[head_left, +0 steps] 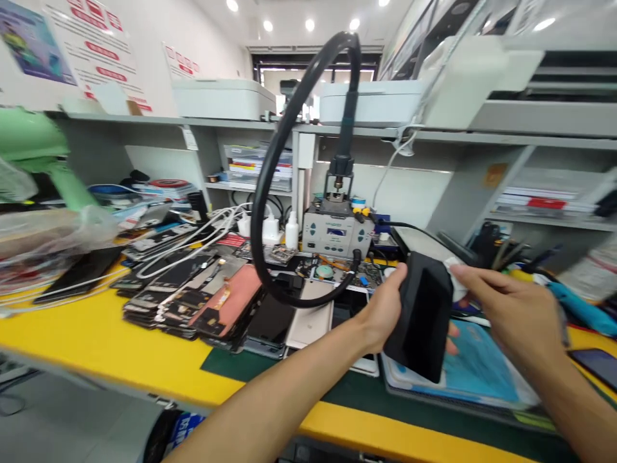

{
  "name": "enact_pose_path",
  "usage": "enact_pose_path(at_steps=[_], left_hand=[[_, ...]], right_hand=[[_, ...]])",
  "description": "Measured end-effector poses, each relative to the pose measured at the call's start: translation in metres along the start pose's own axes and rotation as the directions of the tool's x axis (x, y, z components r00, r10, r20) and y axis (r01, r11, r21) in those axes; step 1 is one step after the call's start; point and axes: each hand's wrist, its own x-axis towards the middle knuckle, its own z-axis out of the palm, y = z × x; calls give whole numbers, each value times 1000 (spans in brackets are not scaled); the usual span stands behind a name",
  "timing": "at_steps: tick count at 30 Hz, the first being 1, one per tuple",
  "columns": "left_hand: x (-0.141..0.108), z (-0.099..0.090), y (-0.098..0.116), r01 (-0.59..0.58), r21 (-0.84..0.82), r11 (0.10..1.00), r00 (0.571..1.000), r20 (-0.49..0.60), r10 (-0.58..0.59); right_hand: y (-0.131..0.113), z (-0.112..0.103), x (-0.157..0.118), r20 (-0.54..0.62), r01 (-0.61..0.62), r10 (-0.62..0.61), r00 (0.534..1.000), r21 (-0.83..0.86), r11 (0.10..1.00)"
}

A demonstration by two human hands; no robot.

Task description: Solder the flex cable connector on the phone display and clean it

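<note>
My left hand grips a black smartphone by its left side, its dark face tilted towards me. Some of the left fingers pass behind the phone, and a fingertip shows past its right edge. My right hand is closed in a pinch on a small white piece, which looks like tissue or cloth, at the phone's upper right edge. Beneath the phone lies a blue and white packet on the green mat.
A grey soldering or hot-air station stands at the back, its thick black hose arching forward. Stacked phone parts and white cables cover the left. Another phone lies at the right. Shelves rise behind.
</note>
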Motion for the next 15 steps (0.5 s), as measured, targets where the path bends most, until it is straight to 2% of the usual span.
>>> enact_pose_path(at_steps=[1, 2, 3, 7, 10, 15], left_hand=[[0, -1, 0, -9, -18, 1000, 1000, 8, 9], [0, -1, -1, -19, -22, 1000, 1000, 9, 20], [0, -2, -1, -28, -27, 999, 999, 13, 29], [-1, -2, -1, -40, -30, 999, 999, 23, 41], [-4, 1, 0, -64, -24, 998, 998, 2, 64], [-2, 1, -1, -67, -57, 996, 998, 9, 68]], right_hand=[[3, 2, 0, 20, -77, 76, 997, 38, 996], [6, 3, 0, 68, -127, 121, 990, 97, 987], [9, 5, 1, 67, -159, 149, 987, 185, 970], [13, 10, 3, 144, -211, 165, 976, 424, 881], [11, 11, 2, 191, -228, 151, 970, 487, 843], [11, 8, 1, 232, -214, 111, 966, 485, 848]])
